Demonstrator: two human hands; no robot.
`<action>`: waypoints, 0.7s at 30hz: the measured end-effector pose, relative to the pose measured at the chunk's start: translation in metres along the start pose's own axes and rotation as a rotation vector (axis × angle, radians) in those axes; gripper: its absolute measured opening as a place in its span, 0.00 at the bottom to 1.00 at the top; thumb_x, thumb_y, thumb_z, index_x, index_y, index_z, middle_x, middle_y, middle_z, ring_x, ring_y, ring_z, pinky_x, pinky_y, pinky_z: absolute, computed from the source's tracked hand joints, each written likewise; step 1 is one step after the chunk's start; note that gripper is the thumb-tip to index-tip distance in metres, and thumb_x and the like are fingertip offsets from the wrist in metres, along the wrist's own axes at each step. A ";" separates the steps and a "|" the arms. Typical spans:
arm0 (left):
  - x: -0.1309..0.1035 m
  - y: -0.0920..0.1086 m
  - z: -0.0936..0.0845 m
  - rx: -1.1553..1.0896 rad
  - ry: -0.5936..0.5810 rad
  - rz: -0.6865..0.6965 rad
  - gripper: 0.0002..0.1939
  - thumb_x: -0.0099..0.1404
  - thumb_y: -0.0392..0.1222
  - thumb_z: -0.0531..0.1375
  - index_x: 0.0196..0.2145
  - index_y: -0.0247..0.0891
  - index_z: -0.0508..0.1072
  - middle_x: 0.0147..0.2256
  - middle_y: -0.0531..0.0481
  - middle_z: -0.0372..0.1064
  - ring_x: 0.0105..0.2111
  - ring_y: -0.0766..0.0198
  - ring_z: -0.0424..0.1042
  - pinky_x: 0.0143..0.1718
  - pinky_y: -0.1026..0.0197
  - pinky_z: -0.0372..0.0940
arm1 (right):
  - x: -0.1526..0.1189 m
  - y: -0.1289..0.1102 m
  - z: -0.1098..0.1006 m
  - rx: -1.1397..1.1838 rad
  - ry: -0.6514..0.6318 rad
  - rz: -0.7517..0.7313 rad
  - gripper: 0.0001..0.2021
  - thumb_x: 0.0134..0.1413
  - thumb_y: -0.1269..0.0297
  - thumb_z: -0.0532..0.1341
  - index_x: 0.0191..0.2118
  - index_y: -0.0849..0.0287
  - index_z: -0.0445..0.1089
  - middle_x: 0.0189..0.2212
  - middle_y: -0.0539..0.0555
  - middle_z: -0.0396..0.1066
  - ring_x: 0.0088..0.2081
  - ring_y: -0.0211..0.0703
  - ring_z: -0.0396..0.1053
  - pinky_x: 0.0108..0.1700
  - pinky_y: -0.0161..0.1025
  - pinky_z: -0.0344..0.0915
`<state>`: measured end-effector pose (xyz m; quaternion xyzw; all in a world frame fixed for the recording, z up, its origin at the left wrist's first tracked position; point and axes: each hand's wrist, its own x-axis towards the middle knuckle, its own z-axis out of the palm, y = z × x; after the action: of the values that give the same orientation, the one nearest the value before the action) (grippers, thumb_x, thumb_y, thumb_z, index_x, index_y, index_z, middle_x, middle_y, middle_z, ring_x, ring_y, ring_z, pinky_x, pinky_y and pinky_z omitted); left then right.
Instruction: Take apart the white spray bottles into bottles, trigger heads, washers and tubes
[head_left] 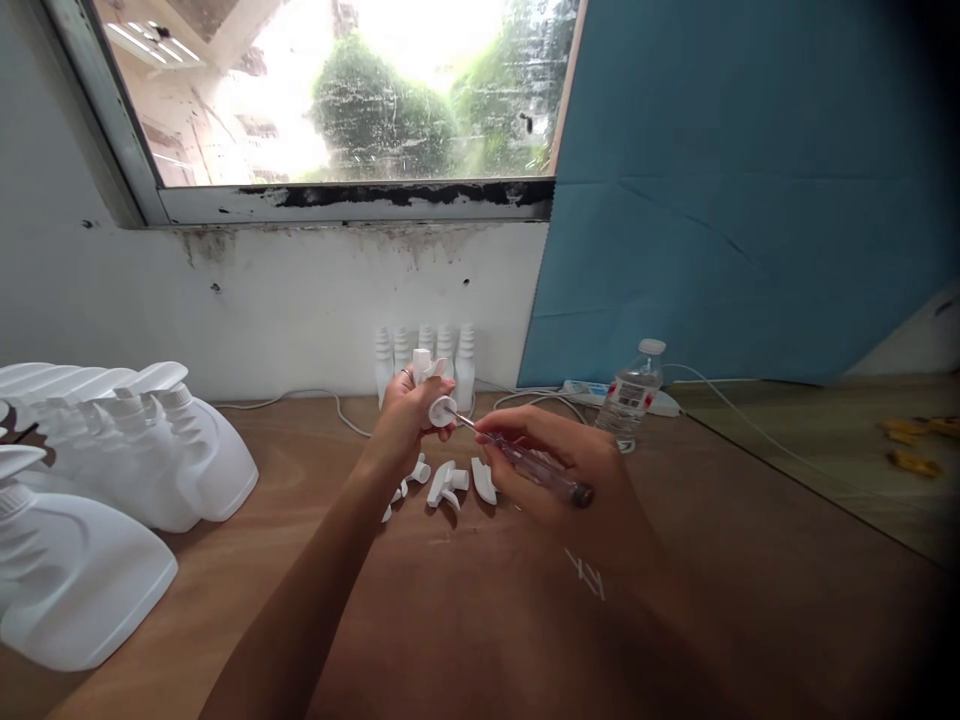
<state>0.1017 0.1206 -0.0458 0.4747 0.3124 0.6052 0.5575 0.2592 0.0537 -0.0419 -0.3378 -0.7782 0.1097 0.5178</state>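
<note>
Held up over the table is a white trigger spray head [442, 410], its round open collar turned toward me. My left hand [411, 405] is closed around it. In my right hand [559, 465] lies a screwdriver [536, 468] with a clear purplish handle, gripped between thumb and fingers. Its metal tip meets the spray head's collar; how deep it reaches inside I cannot tell. Below the hands, another white trigger spray head [448, 483] rests on the wood. Beside it lies a curved white plastic piece [484, 481], and more white parts [414, 472] are partly behind my left wrist.
Several slim white bottles [466, 365] stand against the wall behind my hands. Large white spray bottles [202, 450] are grouped at the left. A clear water bottle [634, 395] stands at the right near a power strip [664, 403] and white cables [330, 400] on the wooden table [420, 620].
</note>
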 end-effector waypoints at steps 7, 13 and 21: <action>0.000 -0.007 0.005 -0.054 0.095 0.021 0.16 0.50 0.40 0.66 0.31 0.39 0.60 0.21 0.59 0.60 0.16 0.70 0.64 0.15 0.68 0.57 | -0.009 0.001 0.007 -0.208 -0.021 -0.218 0.12 0.55 0.77 0.59 0.44 0.58 0.71 0.39 0.54 0.73 0.38 0.39 0.71 0.39 0.37 0.69; -0.002 -0.012 0.007 -0.118 0.128 0.062 0.14 0.53 0.41 0.64 0.30 0.38 0.61 0.21 0.59 0.61 0.16 0.71 0.64 0.17 0.69 0.58 | -0.014 0.005 0.017 -0.243 0.010 -0.270 0.17 0.54 0.81 0.58 0.48 0.60 0.70 0.48 0.57 0.70 0.50 0.43 0.69 0.50 0.39 0.68; -0.012 -0.012 0.023 -0.205 0.266 0.033 0.14 0.51 0.39 0.65 0.28 0.38 0.61 0.19 0.60 0.57 0.15 0.74 0.58 0.16 0.70 0.54 | -0.013 -0.004 0.015 -0.083 0.114 -0.137 0.12 0.55 0.78 0.59 0.42 0.57 0.70 0.43 0.53 0.72 0.40 0.37 0.72 0.41 0.34 0.70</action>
<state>0.1269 0.1079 -0.0510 0.3360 0.3123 0.7006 0.5467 0.2473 0.0452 -0.0559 -0.3107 -0.7727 0.0225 0.5530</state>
